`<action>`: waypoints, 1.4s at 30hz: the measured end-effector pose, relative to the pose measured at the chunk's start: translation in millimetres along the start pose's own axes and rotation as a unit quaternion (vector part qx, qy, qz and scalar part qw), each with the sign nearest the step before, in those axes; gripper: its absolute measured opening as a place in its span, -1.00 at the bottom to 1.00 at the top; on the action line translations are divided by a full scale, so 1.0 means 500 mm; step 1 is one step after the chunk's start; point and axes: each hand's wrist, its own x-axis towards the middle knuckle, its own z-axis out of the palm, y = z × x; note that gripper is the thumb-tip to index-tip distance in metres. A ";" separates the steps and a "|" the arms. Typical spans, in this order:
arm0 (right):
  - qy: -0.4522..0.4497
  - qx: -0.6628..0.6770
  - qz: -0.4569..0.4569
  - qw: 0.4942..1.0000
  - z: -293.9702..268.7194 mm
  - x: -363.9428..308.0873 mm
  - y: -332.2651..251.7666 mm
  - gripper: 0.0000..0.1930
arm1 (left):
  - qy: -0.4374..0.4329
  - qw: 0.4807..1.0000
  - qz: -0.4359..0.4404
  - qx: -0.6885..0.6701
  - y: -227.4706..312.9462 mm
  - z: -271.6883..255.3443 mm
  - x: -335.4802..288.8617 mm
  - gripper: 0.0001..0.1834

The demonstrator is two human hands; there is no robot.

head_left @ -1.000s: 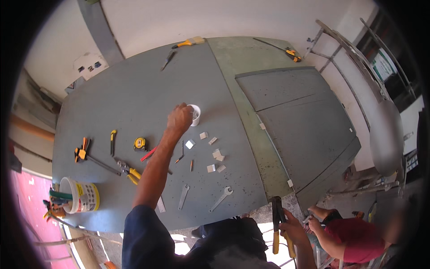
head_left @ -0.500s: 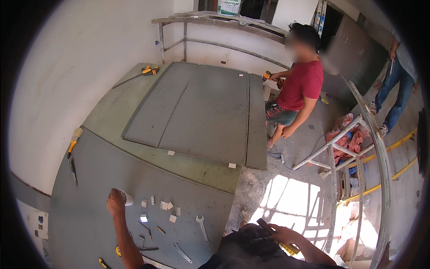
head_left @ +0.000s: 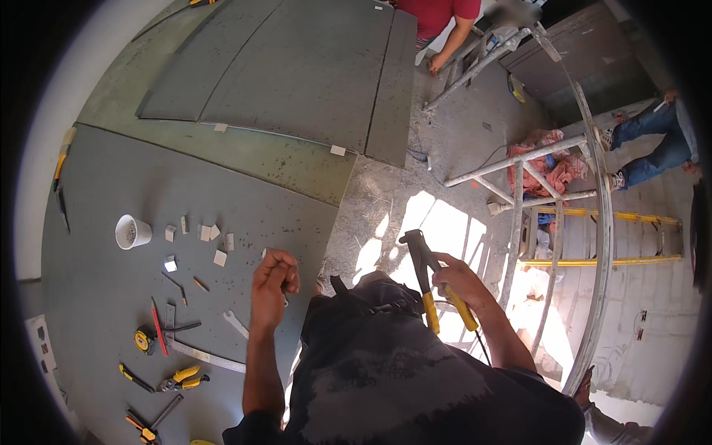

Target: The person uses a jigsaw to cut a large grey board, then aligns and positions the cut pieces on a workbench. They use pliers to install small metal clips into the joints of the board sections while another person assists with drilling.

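My right hand (head_left: 458, 282) grips a hand riveter (head_left: 423, 261) by one of its two yellow handles. The handles stand apart and its dark head points up, in front of my body. My left hand (head_left: 273, 285) hovers over the near right part of the grey sheet (head_left: 96, 193), fingers curled in a pinch. Whatever is between the fingertips is too small to make out. Left of that hand stands a white cup (head_left: 132, 232) with small bits inside. Small white blocks (head_left: 220, 257) lie between cup and hand, and a wrench (head_left: 236, 323) is partly hidden behind my forearm.
A tape measure (head_left: 144, 340), pliers (head_left: 183, 379), a cutter (head_left: 136, 377) and a brush (head_left: 62, 152) lie on the sheet. Beyond are grey panels (head_left: 297, 74). A co-worker in a red shirt (head_left: 437, 16) stands there. Metal scaffolding (head_left: 519, 174) and a yellow ladder (head_left: 593, 262) are right.
My left hand has left the white cup and come right, toward my body. My right hand has raised the riveter and its handles now show spread. The view has tipped downward.
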 end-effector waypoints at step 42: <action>0.208 0.394 -0.331 0.832 -0.816 -0.018 0.349 -0.73 | -0.413 0.785 0.132 0.442 -0.550 1.143 0.309 -0.75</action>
